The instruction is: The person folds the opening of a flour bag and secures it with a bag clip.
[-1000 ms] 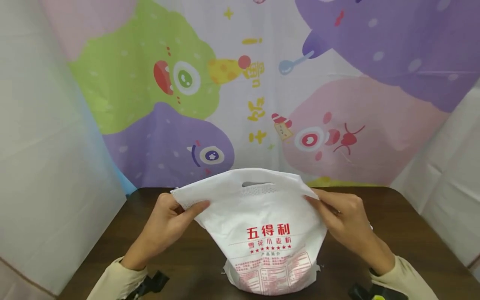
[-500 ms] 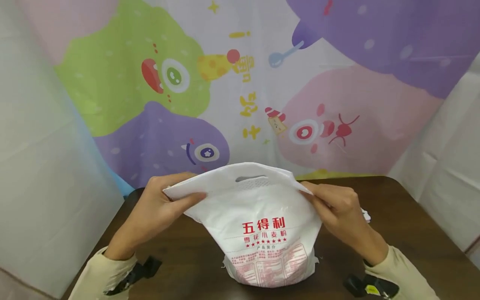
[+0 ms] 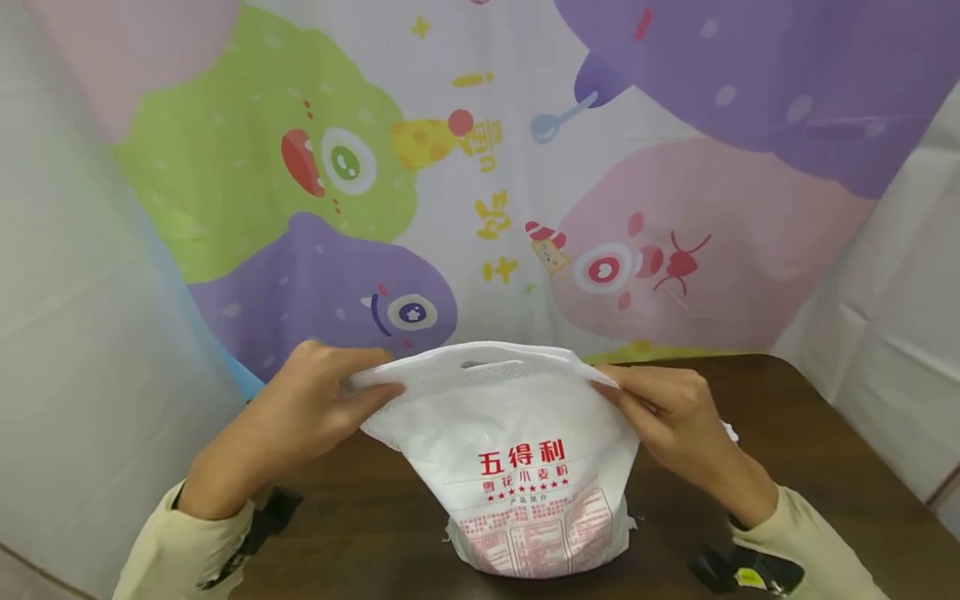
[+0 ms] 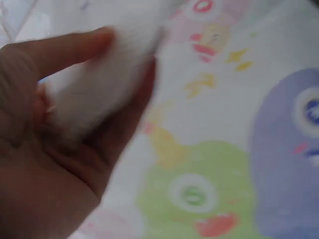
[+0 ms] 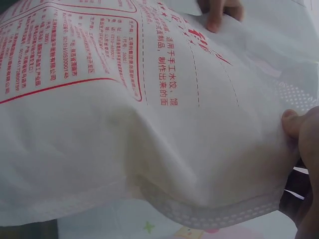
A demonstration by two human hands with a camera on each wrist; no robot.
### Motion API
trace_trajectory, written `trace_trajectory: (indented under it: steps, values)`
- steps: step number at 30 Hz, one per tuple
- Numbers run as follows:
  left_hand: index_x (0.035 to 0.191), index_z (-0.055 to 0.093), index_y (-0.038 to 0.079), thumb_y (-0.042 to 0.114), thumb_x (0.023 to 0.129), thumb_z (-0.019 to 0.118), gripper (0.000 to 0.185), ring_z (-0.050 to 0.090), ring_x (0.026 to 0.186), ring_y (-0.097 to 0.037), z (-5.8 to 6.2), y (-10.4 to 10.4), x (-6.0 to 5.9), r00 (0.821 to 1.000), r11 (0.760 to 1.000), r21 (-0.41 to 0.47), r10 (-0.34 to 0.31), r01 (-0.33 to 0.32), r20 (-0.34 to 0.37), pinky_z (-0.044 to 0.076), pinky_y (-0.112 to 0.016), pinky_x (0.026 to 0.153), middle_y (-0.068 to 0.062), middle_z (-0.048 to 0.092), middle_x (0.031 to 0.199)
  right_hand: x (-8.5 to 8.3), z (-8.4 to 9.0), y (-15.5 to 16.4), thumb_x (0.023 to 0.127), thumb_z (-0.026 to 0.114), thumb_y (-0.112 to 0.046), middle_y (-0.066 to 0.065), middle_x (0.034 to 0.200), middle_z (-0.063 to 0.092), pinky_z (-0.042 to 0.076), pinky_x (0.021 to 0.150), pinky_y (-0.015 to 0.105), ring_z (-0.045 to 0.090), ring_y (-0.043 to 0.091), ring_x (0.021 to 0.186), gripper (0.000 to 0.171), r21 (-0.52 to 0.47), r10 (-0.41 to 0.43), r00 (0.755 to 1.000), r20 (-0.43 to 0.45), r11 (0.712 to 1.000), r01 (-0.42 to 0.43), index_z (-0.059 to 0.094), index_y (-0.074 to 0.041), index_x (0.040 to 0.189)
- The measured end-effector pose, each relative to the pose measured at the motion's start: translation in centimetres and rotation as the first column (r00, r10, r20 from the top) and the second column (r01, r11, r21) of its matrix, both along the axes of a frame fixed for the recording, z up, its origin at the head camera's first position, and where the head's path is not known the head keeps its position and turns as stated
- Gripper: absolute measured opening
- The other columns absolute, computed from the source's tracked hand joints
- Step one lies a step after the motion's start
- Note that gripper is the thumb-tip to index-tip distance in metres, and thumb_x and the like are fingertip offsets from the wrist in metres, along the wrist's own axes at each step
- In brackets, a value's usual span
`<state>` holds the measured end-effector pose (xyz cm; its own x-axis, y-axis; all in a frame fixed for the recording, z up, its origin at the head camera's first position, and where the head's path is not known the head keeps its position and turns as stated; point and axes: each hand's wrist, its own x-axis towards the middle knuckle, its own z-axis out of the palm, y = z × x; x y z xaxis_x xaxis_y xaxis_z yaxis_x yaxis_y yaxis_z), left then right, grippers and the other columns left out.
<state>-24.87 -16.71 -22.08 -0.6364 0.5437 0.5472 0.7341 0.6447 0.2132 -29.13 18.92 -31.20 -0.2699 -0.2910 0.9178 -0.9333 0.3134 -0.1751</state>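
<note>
A white flour bag (image 3: pixel 517 433) with red print and a handle slot near its top edge stands on the dark table (image 3: pixel 360 517), its bottom bulging. My left hand (image 3: pixel 307 408) grips the bag's top left corner, thumb on the near face and fingers behind the rim. At the top right corner, my right hand (image 3: pixel 675 417) pinches the rim. The left wrist view has the left hand (image 4: pixel 60 129) around a blurred white fold of the bag (image 4: pixel 107 84). In the right wrist view, the right thumb (image 5: pixel 294 123) presses on the bag beside its dotted edge.
A cartoon-printed cloth (image 3: pixel 495 217) hangs behind the table. White sheets (image 3: pixel 75 275) close off both sides. A small white object (image 3: pixel 731 432) lies on the table, partly hidden behind the right hand. Dark straps with cameras (image 3: pixel 742 571) sit on the wrists.
The left hand has shifted its hold at the corner, its fingers going over and behind the rim. The bag's top edge has tipped slightly and the handle slot looks narrower. The right hand keeps its pinch.
</note>
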Motion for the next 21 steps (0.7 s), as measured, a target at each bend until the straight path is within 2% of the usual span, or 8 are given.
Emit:
trace_trajectory:
  steps: [3,5,6,10,13,15,18,21]
  values:
    - [0.102,0.074,0.016,0.012,0.085,0.078,0.017,0.053,0.061,-0.005,1.7,1.5,0.7,0.998,0.986,-0.153,0.062,-0.060,0.011,0.049,-0.031,0.063,0.009,0.069,0.081,0.1,0.2,-0.6,0.099,0.061,-0.032,0.008,0.087,0.075,0.047,0.061,0.017,0.064,0.007,0.071,0.035,-0.004,-0.006,1.000,-0.008,1.000,0.006,0.078,-0.002,0.098]
    - [0.094,0.071,0.015,0.016,0.089,0.075,0.006,0.050,0.059,-0.007,2.5,2.8,0.8,0.999,0.974,-0.222,0.051,-0.050,-0.002,0.048,-0.032,0.061,0.008,0.064,0.074,0.2,0.2,-1.0,0.099,0.061,-0.034,0.008,0.086,0.075,0.048,0.062,0.017,0.065,0.007,0.071,0.036,-0.012,-0.020,1.000,-0.012,1.000,0.020,0.078,-0.002,0.097]
    - [0.087,0.069,0.015,0.017,0.091,0.073,0.007,0.049,0.058,-0.008,2.7,3.4,0.7,0.999,0.969,-0.242,0.036,-0.039,-0.014,0.046,-0.031,0.059,0.008,0.060,0.070,0.2,0.2,-1.2,0.099,0.061,-0.034,0.008,0.085,0.075,0.048,0.062,0.017,0.064,0.007,0.070,0.037,-0.018,-0.028,1.000,-0.012,0.999,0.028,0.078,-0.002,0.096]
    - [0.068,0.048,0.017,0.018,0.095,0.068,0.034,0.038,0.052,-0.009,3.2,5.0,0.0,0.995,0.962,-0.274,-0.038,0.013,-0.089,0.037,-0.027,0.053,0.007,0.036,0.055,0.3,0.1,-1.1,0.099,0.062,-0.034,0.007,0.083,0.075,0.048,0.061,0.017,0.063,0.006,0.069,0.035,-0.033,-0.034,0.999,-0.005,0.999,0.033,0.077,-0.002,0.096]
    - [0.072,0.058,0.016,0.015,0.093,0.070,0.025,0.040,0.053,-0.009,3.0,4.8,-0.6,0.992,0.963,-0.268,-0.066,0.034,-0.111,0.038,-0.027,0.055,0.009,0.039,0.055,0.4,-0.3,-0.8,0.095,0.068,-0.020,0.007,0.086,0.075,0.047,0.062,0.016,0.063,0.005,0.069,0.020,-0.034,-0.002,1.000,0.020,0.999,0.002,0.077,-0.003,0.098]
    - [0.079,0.067,0.015,0.015,0.092,0.072,0.014,0.044,0.056,-0.009,2.9,4.6,-1.1,0.992,0.966,-0.257,-0.069,0.040,-0.103,0.040,-0.028,0.056,0.009,0.047,0.058,0.3,-0.3,-0.5,0.089,0.073,-0.005,0.007,0.085,0.075,0.047,0.061,0.015,0.061,0.004,0.068,0.010,-0.041,0.008,0.999,0.050,0.999,-0.006,0.078,-0.003,0.098]
    - [0.080,0.068,0.013,0.014,0.093,0.071,0.013,0.044,0.057,-0.010,3.0,4.6,-1.8,0.998,0.966,-0.257,-0.041,0.027,-0.049,0.040,-0.028,0.056,0.007,0.049,0.059,0.1,-0.4,0.1,0.078,0.075,0.012,0.008,0.083,0.074,0.047,0.063,0.013,0.060,0.003,0.069,0.021,-0.091,-0.016,0.994,0.104,0.996,0.026,0.078,-0.001,0.094]
    - [0.080,0.064,0.012,0.012,0.093,0.070,0.014,0.042,0.054,-0.010,3.3,5.5,-1.8,1.000,0.959,-0.285,0.004,-0.008,-0.015,0.040,-0.029,0.057,0.006,0.045,0.058,0.2,-0.7,0.8,0.074,0.072,0.021,0.006,0.074,0.070,0.045,0.062,0.012,0.058,0.002,0.067,0.025,-0.153,-0.064,0.984,0.169,0.984,0.090,0.076,0.000,0.088]
